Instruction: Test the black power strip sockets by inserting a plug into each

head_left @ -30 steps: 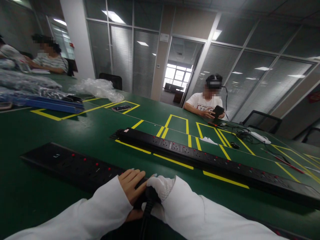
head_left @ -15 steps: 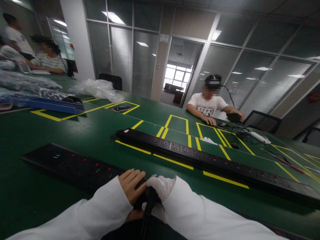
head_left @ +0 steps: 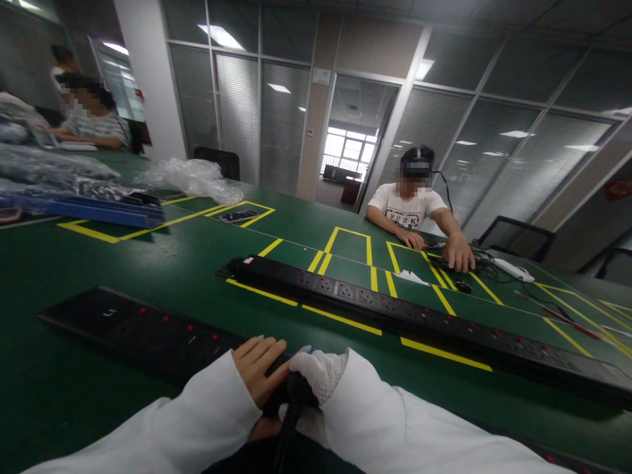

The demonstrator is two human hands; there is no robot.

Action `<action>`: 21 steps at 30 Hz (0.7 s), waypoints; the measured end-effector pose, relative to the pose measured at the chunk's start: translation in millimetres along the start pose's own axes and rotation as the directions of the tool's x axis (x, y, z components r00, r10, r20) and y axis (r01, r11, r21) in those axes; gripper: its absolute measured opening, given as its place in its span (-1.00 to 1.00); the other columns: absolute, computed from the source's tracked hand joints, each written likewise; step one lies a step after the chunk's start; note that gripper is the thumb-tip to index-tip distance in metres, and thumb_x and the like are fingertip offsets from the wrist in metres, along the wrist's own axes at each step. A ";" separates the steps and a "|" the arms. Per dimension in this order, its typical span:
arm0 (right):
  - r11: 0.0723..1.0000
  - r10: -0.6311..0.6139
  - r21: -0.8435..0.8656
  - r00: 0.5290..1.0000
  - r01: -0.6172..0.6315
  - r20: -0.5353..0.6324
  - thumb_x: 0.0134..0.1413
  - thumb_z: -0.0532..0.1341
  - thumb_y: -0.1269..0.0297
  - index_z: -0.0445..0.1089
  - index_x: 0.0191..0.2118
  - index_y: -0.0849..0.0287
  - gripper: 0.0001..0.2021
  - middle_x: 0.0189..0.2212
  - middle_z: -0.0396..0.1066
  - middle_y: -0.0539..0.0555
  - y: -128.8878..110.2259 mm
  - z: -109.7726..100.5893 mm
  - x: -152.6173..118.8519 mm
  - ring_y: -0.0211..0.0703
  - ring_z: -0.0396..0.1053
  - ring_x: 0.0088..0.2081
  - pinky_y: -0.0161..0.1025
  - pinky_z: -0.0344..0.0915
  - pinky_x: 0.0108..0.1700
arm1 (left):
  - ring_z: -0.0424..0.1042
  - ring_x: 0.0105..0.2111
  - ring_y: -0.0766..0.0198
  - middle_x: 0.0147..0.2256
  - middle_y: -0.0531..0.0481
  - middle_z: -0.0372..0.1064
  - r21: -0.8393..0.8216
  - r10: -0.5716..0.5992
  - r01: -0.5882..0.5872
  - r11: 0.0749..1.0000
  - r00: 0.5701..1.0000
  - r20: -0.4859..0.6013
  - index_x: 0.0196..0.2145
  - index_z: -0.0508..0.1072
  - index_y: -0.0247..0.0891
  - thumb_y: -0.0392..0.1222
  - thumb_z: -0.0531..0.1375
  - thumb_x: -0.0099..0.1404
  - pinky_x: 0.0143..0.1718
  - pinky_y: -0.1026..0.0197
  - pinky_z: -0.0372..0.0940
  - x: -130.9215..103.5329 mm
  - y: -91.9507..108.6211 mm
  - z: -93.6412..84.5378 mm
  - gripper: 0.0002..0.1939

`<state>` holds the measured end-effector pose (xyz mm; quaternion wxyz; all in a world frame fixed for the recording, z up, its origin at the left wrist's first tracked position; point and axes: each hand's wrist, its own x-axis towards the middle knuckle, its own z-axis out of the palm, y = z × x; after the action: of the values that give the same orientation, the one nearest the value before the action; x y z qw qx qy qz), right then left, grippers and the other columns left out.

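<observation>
A long black power strip (head_left: 162,336) with red switches lies slanting at the left and runs under my hands. My left hand (head_left: 261,368), bare, is closed around its near end, fingers over the top and part of the hand below. Right beside it, my right hand (head_left: 318,378), in a white dotted glove, is closed on a black plug (head_left: 301,390) by the strip's end. From the plug a ribbed black cord (head_left: 286,428) hangs toward me. Where plug and strip meet is hidden by my fingers.
A second long black power strip (head_left: 395,306) lies across the green table (head_left: 172,263), marked with yellow tape (head_left: 444,354). Plastic wrap (head_left: 192,178), a blue tray (head_left: 108,210) and a phone (head_left: 239,216) are at left. Across sits a person (head_left: 409,204) near cables and a white strip (head_left: 513,270).
My hands stay almost still on the strip and plug. The person across has lowered a raised hand to the table. A person at the far left has shifted to the right.
</observation>
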<state>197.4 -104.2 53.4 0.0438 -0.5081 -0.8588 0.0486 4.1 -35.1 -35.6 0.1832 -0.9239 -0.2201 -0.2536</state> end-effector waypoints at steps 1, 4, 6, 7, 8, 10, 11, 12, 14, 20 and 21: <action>1.000 0.002 -0.003 1.000 -0.002 -0.003 0.09 0.08 -0.02 0.28 -0.03 0.08 -0.60 -0.33 0.42 0.02 0.1 1.4 0.4 -0.21 0.40 -0.37 -0.34 0.23 -0.29 | 0.38 -0.15 0.06 -0.12 -0.13 0.40 -0.011 0.000 0.000 1.000 1.000 0.006 -0.07 0.38 -0.16 -0.24 0.13 0.16 -0.10 0.01 0.25 0.2 0.1 -1.1 -0.65; 1.000 0.007 -0.002 1.000 -0.007 -0.015 0.10 0.07 0.01 0.30 -0.07 0.09 -0.64 -0.35 0.41 0.02 0.7 6.6 1.6 -0.20 0.39 -0.37 -0.34 0.22 -0.30 | 0.37 -0.14 -0.01 -0.10 -0.20 0.38 -0.065 -0.005 0.007 0.998 0.999 0.035 -0.04 0.37 -0.21 0.05 0.14 0.12 -0.10 -0.03 0.24 1.6 1.3 -6.8 -0.52; 1.000 0.011 0.005 1.000 -0.011 -0.025 0.09 0.08 0.01 0.29 -0.04 0.10 -0.62 -0.32 0.42 0.03 1.7 10.2 1.6 -0.19 0.39 -0.36 -0.33 0.23 -0.30 | 0.37 -0.13 -0.05 -0.08 -0.24 0.37 -0.088 -0.014 0.019 0.996 0.998 0.058 -0.03 0.36 -0.24 0.18 0.13 0.06 -0.10 -0.06 0.23 2.4 2.2 -10.6 -0.40; 1.000 0.014 0.011 0.999 -0.013 -0.030 0.09 0.08 0.03 0.27 -0.02 0.10 -0.62 -0.30 0.43 0.04 2.4 11.7 1.2 -0.19 0.39 -0.35 -0.32 0.23 -0.29 | 0.37 -0.13 -0.05 -0.08 -0.24 0.37 -0.090 -0.016 0.022 0.996 0.998 0.064 -0.03 0.36 -0.24 0.19 0.12 0.05 -0.10 -0.06 0.23 2.7 2.4 -11.9 -0.39; 1.000 0.016 0.015 0.999 -0.016 -0.036 0.10 0.08 0.04 0.26 0.00 0.10 -0.61 -0.29 0.43 0.04 3.0 13.0 0.6 -0.18 0.40 -0.34 -0.32 0.23 -0.28 | 0.36 -0.12 -0.05 -0.08 -0.25 0.36 -0.090 -0.015 0.021 0.996 0.998 0.066 -0.04 0.37 -0.24 0.18 0.12 0.05 -0.10 -0.06 0.23 2.7 2.5 -12.5 -0.41; 1.000 0.019 0.018 0.999 -0.018 -0.042 0.11 0.08 0.06 0.26 0.00 0.11 -0.62 -0.28 0.43 0.04 3.9 14.3 -0.8 -0.18 0.40 -0.31 -0.31 0.24 -0.25 | 0.36 -0.12 -0.05 -0.07 -0.25 0.36 -0.088 -0.004 0.009 0.996 0.998 0.063 -0.04 0.36 -0.24 0.13 0.13 0.07 -0.10 -0.05 0.23 2.5 2.1 -11.7 -0.44; 1.000 0.018 0.014 0.999 -0.017 -0.043 0.11 0.07 0.05 0.26 0.00 0.11 -0.62 -0.28 0.43 0.04 4.0 14.3 -1.4 -0.17 0.39 -0.31 -0.30 0.25 -0.25 | 0.36 -0.12 -0.05 -0.08 -0.25 0.36 -0.086 0.002 0.003 0.996 0.998 0.061 -0.03 0.36 -0.23 0.10 0.13 0.08 -0.10 -0.05 0.23 2.3 1.7 -10.5 -0.46; 1.000 0.015 0.009 0.999 -0.015 -0.042 0.12 0.06 0.04 0.28 -0.01 0.12 -0.62 -0.30 0.42 0.05 3.8 13.8 -1.8 -0.16 0.40 -0.32 -0.29 0.25 -0.24 | 0.37 -0.12 -0.04 -0.08 -0.24 0.37 -0.081 0.006 -0.002 0.997 0.998 0.058 -0.02 0.35 -0.22 0.07 0.14 0.09 -0.10 -0.05 0.23 2.2 1.4 -9.2 -0.47; 1.000 0.008 -0.005 0.999 -0.009 -0.038 0.16 0.03 0.03 0.30 -0.03 0.13 -0.63 -0.33 0.42 0.06 2.8 11.7 -2.0 -0.15 0.40 -0.33 -0.28 0.26 -0.26 | 0.37 -0.14 -0.02 -0.10 -0.21 0.38 -0.064 0.005 -0.002 0.998 0.999 0.051 0.01 0.33 -0.19 0.00 0.15 0.11 -0.11 -0.04 0.23 1.9 0.8 -6.7 -0.50; 1.000 -0.017 0.005 0.999 0.017 -0.034 0.20 0.02 0.03 0.29 -0.04 0.14 -0.64 -0.32 0.42 0.05 -2.4 1.3 -2.2 -0.21 0.40 -0.33 -0.28 0.29 -0.24 | 0.37 -0.13 -0.04 -0.09 -0.22 0.37 -0.064 0.006 -0.002 0.998 0.999 0.053 -0.05 0.37 -0.22 0.08 0.16 0.10 -0.12 -0.04 0.23 1.2 1.3 -5.9 -0.50; 1.000 -0.025 0.017 0.999 0.025 -0.036 0.19 0.04 0.02 0.28 -0.03 0.16 -0.63 -0.31 0.41 0.05 -3.3 -0.5 -2.8 -0.22 0.39 -0.33 -0.26 0.30 -0.23 | 0.37 -0.13 -0.02 -0.09 -0.21 0.38 -0.053 0.006 -0.003 0.999 0.999 0.050 -0.06 0.38 -0.21 0.04 0.16 0.12 -0.11 -0.03 0.23 1.3 1.7 -6.0 -0.55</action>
<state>195.9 -108.2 54.2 0.0643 -0.4977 -0.8637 0.0466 3.6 -38.8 -30.4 0.1537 -0.9350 -0.2156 -0.2357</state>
